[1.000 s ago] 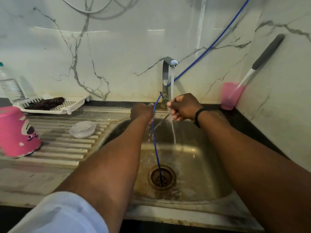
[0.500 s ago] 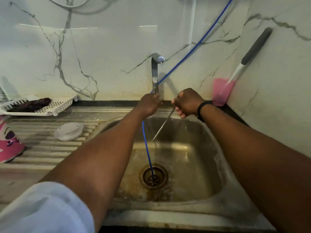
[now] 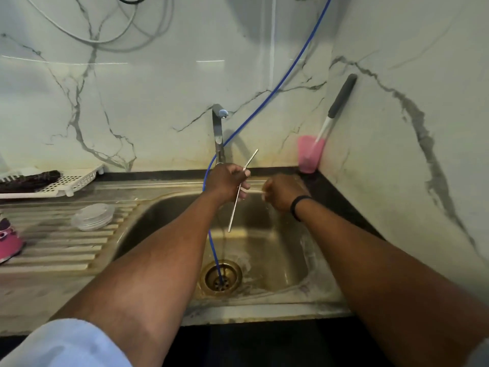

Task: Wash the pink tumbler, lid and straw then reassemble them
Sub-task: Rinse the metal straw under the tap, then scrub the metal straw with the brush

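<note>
My left hand [image 3: 229, 181] grips a thin metal straw [image 3: 234, 210] over the back of the sink [image 3: 291, 260]; the straw slants from upper right down to lower left. To its right, my right hand [image 3: 280, 192] is curled into a fist a little apart from the straw, and I see nothing in it. The pink tumbler [image 3: 8, 242] stands upside down on the drainboard at the far left, cut off by the frame edge. The clear lid [image 3: 92, 217] lies on the drainboard ridges near the sink.
The tap [image 3: 218, 133] rises behind my hands with no water running. A blue hose [image 3: 213, 247] drops down the wall into the drain [image 3: 221, 276]. A pink cup [image 3: 309, 154] holding a brush stands in the back right corner. A white tray [image 3: 68, 181] sits back left.
The water has stopped running. The straw has passed from my right hand to my left, which came off the tap. My right hand has drawn back to the right.
</note>
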